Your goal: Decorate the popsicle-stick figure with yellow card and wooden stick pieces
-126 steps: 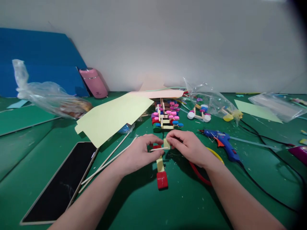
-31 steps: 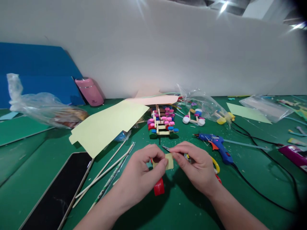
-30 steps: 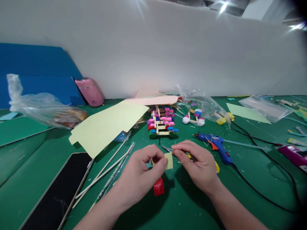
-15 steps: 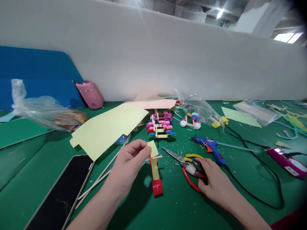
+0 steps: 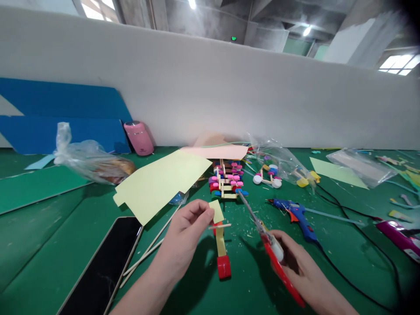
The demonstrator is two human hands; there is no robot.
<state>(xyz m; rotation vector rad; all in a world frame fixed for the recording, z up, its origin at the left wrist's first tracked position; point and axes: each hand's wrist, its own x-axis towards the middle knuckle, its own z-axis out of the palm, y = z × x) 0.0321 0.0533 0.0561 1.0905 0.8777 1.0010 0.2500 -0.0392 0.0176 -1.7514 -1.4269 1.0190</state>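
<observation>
My left hand (image 5: 188, 236) pinches a small pale yellow paper piece (image 5: 217, 211) between thumb and fingers. Just below that piece a short thin stick (image 5: 225, 226) lies across a yellow strip (image 5: 220, 243), which has a red part near its top and a red wheel-like piece (image 5: 224, 267) at its lower end. My right hand (image 5: 293, 262) is closed around long-nose pliers (image 5: 265, 234) with red and yellow handles. Raised off the table, the pliers point up and left, to the right of the paper piece. Fingers hide part of their handles.
Behind the hands are several small wheeled stick models (image 5: 229, 183). A blue glue gun (image 5: 295, 212) with its cord lies at right. At left are a phone (image 5: 101, 267), long sticks (image 5: 149, 245), a yellow sheet (image 5: 160, 183), a plastic bag (image 5: 95, 159) and a pink cup (image 5: 139, 138).
My right hand has lifted the pliers from the table and turned them more upright. My left hand keeps its pinch on the paper piece. The camera view has shifted.
</observation>
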